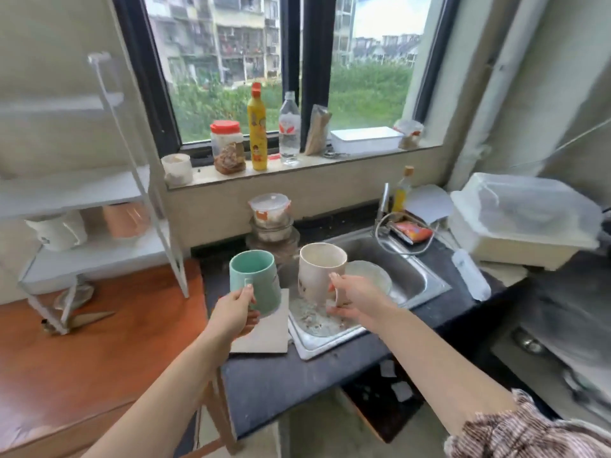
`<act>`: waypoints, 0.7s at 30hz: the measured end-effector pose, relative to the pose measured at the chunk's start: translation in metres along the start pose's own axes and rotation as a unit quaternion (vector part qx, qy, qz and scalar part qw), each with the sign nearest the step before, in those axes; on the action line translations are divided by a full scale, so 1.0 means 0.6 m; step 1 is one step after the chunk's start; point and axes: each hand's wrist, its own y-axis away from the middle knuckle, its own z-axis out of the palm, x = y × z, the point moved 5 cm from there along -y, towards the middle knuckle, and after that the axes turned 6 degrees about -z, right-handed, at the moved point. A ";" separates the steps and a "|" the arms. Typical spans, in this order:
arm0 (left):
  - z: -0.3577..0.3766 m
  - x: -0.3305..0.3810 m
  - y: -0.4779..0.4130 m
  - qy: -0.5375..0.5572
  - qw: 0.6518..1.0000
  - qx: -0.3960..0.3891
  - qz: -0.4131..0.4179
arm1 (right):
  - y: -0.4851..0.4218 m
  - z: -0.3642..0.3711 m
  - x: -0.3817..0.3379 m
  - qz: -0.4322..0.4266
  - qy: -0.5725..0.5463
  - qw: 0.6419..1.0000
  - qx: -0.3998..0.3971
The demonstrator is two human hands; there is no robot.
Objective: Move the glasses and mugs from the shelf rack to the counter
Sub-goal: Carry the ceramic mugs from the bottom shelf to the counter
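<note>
Blurred on the shelf rack (99,252) at left: a white mug (58,229) and a copper-tinted glass (127,221) side by side on one tier, outlines smeared. Crowding the dark counter (281,385): stacked food containers (271,226) just behind both mugs, a white board (264,335) and crumb-strewn tray (317,328) under them, a glass bowl (370,276) at the sink (413,276). Left hand (231,312) curled round the handle of the green mug (254,276), upright over the board; right hand (357,300) gripping the cream mug (319,272) by its handle over the tray, contact with the tray unclear.
</note>
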 end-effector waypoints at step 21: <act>0.957 -0.063 0.361 -0.177 0.908 -0.378 -0.022 | 0.401 -0.867 0.161 0.072 -0.119 0.912 0.386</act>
